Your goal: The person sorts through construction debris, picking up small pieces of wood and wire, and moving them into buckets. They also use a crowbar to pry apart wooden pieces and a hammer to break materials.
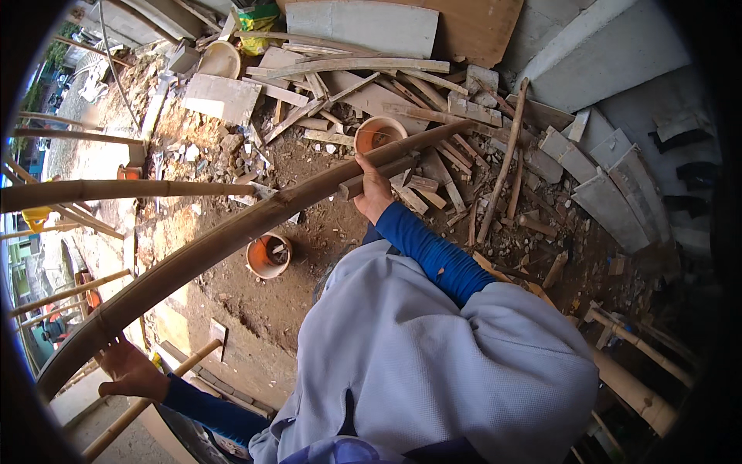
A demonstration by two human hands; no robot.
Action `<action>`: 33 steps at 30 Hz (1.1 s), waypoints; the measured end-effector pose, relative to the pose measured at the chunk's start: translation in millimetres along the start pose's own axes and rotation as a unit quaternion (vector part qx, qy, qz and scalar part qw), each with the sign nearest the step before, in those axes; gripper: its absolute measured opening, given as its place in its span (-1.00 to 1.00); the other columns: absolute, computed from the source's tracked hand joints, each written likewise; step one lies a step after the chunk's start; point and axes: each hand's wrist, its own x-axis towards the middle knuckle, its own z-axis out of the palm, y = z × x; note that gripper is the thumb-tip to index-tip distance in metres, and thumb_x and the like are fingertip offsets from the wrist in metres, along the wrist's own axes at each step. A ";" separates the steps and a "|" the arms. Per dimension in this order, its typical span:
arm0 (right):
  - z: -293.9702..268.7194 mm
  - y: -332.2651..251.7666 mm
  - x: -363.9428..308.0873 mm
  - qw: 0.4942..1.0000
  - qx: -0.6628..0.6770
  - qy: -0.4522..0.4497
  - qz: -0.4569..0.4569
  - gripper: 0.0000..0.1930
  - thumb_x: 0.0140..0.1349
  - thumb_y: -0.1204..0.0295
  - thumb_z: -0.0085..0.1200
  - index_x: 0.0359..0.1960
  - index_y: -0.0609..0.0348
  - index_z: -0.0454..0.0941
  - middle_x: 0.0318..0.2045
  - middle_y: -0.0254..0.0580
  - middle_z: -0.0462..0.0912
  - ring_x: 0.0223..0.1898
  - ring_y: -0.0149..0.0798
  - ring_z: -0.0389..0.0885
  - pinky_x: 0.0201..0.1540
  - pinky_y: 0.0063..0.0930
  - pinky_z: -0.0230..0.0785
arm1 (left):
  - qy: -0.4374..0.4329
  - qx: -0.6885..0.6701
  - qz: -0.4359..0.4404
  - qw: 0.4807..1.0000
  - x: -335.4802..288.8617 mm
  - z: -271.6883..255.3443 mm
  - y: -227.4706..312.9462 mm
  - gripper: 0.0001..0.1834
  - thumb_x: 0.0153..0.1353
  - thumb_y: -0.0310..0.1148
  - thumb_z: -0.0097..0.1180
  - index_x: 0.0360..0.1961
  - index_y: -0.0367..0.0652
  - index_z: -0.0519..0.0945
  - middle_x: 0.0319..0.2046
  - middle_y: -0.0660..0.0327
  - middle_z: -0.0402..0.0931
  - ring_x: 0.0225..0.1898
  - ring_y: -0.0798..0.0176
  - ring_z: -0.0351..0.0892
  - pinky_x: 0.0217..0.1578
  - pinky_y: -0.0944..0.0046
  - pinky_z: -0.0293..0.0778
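Note:
A long brown bamboo pole point(255, 216) slants across the view from lower left to upper right, in front of my body. My right hand point(372, 189) is closed round its farther part, with the thumb over the top. A short squared length of wood point(382, 174) lies alongside the pole at that hand; whether my fingers hold it too is unclear. Near the pole's lower left end is my left hand point(135, 371), palm showing and thumb spread wide. Its fingertips reach up to the pole's underside and are partly hidden behind it.
Two orange buckets, a nearer bucket point(268, 256) and a farther bucket point(379, 134), stand on the dirt. Heaped boards point(325, 93) and rubble lie beyond. Other bamboo poles point(124, 190) jut in from the left. A concrete wall point(603, 54) rises at the far right.

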 end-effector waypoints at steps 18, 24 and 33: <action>-52.6 219.4 -239.7 0.922 -0.291 -0.178 0.183 -0.49 0.16 0.29 0.45 0.09 0.16 0.50 -0.02 -0.17 0.65 -0.06 -0.14 0.68 -0.01 -0.10 0.64 | 0.147 -0.070 0.271 0.949 -230.7 -292.4 196.8 -0.11 -0.11 0.13 0.19 0.06 -0.48 0.45 -0.47 0.12 0.57 -0.41 0.27 0.63 -0.20 0.29 0.47; -87.5 253.5 -235.1 0.881 -0.349 -0.222 0.231 -0.52 0.19 0.34 0.43 0.07 0.21 0.50 -0.04 -0.11 0.65 -0.08 -0.12 0.70 -0.04 -0.10 0.68 | 0.054 -0.129 0.277 0.950 -283.8 -309.2 237.2 -0.33 -0.04 -0.02 0.30 -0.01 -0.32 0.51 -0.47 0.12 0.59 -0.39 0.20 0.65 -0.17 0.18 0.50; -137.9 187.7 -192.2 0.654 -0.668 -0.353 0.026 -0.47 0.19 0.12 0.42 -0.14 0.33 0.45 -0.53 -0.15 0.64 -0.69 -0.41 0.59 -0.68 -0.57 0.47 | 0.372 -0.060 0.155 0.913 -271.7 -192.2 113.2 -0.61 0.16 -0.14 0.42 -0.17 -0.09 0.51 -0.46 0.22 0.48 -0.37 0.27 0.56 -0.21 0.22 0.54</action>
